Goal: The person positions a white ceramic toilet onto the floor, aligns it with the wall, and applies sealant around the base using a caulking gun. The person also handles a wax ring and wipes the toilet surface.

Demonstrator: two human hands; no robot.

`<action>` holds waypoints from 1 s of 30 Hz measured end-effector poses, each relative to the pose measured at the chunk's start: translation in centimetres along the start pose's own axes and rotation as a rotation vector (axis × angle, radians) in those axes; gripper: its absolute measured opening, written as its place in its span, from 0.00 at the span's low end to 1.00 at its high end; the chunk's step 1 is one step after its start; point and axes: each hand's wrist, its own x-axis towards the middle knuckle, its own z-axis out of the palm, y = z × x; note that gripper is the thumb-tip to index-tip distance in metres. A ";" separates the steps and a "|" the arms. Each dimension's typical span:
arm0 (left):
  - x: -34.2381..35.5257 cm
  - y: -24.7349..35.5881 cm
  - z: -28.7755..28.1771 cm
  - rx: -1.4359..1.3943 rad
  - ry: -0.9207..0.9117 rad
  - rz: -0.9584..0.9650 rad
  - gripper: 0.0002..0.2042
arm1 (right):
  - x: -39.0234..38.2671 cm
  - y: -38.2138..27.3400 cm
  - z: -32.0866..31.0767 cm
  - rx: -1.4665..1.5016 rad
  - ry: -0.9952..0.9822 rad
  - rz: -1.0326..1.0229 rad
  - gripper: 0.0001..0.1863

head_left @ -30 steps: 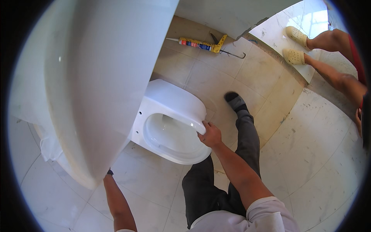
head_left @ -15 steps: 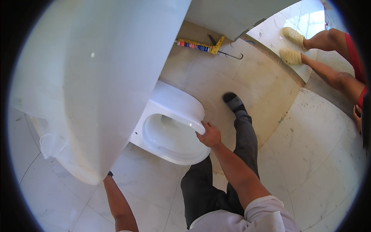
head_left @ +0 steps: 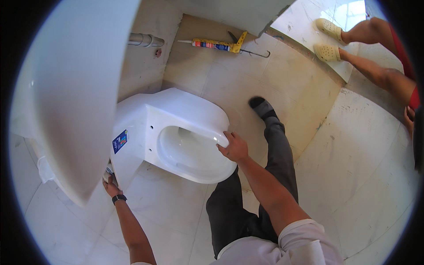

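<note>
Toilet: on floor, near its wall edge, rear partly hidden by white fixture
Right hand: thumb and fingers curled round front rim
Left hand: at rear lower edge; finger spread hidden, cannot tell
Risk: rear edge might pinch left fingers if smooth rim slips from right hand
Bowl: white inner wall shows; any water, cannot tell
Caulk gun: holds tube, near floor's upper edge; fill unseen

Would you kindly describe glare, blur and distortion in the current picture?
Head view: strong glare at top right, a small highlight on the white toilet; head view: the white fixture at left looks soft; head view: seams in the floor bow near the dark border.
</note>
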 end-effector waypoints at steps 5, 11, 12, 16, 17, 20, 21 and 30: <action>0.7 -0.9 -0.1 -0.108 -0.024 0.054 0.28 | 0.3 0.0 -0.4 -0.015 -0.120 0.041 0.35; 0.7 -3.3 0.2 -0.380 -0.051 0.011 0.26 | 3.5 -3.4 -4.9 -0.012 -0.440 0.176 0.39; 0.2 -4.5 0.8 -0.482 -0.002 0.030 0.25 | 4.4 -4.3 -5.5 0.009 -0.452 0.263 0.39; -6.9 -13.0 5.1 -1.108 0.198 -0.159 0.22 | 9.1 -6.7 -6.5 0.136 -0.346 0.006 0.36; -9.9 -15.7 7.1 -0.976 0.239 -0.218 0.22 | 10.4 -7.9 -5.4 0.140 -0.350 -0.053 0.35; -19.3 -21.7 13.2 -0.541 0.136 -0.643 0.26 | 13.7 -10.3 -2.4 0.090 -0.373 -0.116 0.37; -21.6 -22.7 15.0 -0.417 0.171 -0.572 0.28 | 14.5 -11.3 -1.2 0.060 -0.373 -0.113 0.38; -20.8 -19.0 18.9 -0.121 0.128 -0.635 0.36 | 18.4 -18.5 8.1 -0.176 -0.040 0.041 0.43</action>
